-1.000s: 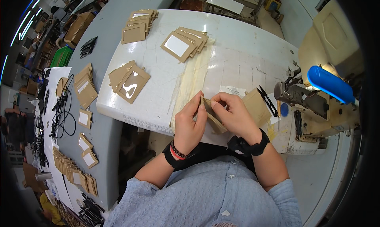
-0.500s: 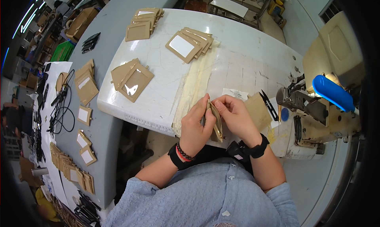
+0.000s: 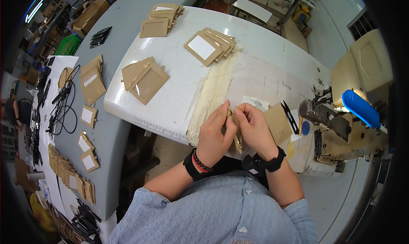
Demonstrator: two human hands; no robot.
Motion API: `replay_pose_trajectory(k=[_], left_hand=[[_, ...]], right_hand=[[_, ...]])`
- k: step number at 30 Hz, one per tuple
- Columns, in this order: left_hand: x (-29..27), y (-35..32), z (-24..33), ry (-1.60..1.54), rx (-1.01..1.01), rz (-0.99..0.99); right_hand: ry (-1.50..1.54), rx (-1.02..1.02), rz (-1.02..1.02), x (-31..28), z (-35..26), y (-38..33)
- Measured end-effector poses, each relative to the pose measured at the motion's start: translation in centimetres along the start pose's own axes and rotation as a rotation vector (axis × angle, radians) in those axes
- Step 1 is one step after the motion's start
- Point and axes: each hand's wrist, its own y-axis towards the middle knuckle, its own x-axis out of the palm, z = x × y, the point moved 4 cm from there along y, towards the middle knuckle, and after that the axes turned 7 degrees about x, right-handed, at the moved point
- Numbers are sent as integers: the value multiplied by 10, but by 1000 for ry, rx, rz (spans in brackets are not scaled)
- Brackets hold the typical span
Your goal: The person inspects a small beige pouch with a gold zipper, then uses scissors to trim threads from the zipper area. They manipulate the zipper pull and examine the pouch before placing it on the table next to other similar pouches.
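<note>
Near the front edge of the white worktable (image 3: 179,80), both my hands hold a tan card holder (image 3: 237,137) seen almost edge-on. Gold-coloured metal shows along its edge and lower end. My left hand (image 3: 216,131) is closed on its left side, thumb and forefinger pinching toward the top. On the other side my right hand (image 3: 255,127) pinches it between thumb and fingers. Most of its faces are hidden by my hands. A flat tan piece (image 3: 277,124) lies just right of my right hand, with black thread snips (image 3: 291,117) beside it.
Stacks of tan card holders (image 3: 149,84) with clear windows lie across the white table. A sewing machine (image 3: 362,73) with a blue attachment (image 3: 361,107) stands at the right. More holders (image 3: 64,169) and a black cable (image 3: 64,103) lie on the grey table at left.
The view has shifted slightly. My hands keep hold of the card holder in nearly the same pose, the fingers only slightly moved.
</note>
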Motion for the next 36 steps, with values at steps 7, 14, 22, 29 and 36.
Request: replay_pose_trajectory(k=[7, 14, 22, 29, 36], left_hand=[[-4, -2, -2, -37, -27, -3], [-14, -24, -32, -610, -318, -30], [-26, -10, 1, -908, -385, -182], [-35, -2, 22, -836, -309, -299], [-36, -3, 31, -844, -361, -299]], right_hand=[[49, 28, 66, -3, -4, -11], [-142, -41, -65, -6, 15, -37], [262, 125, -199, -5, 2, -40], [265, 101, -169, -9, -13, -57], [342, 195, -189, -11, -20, -67]])
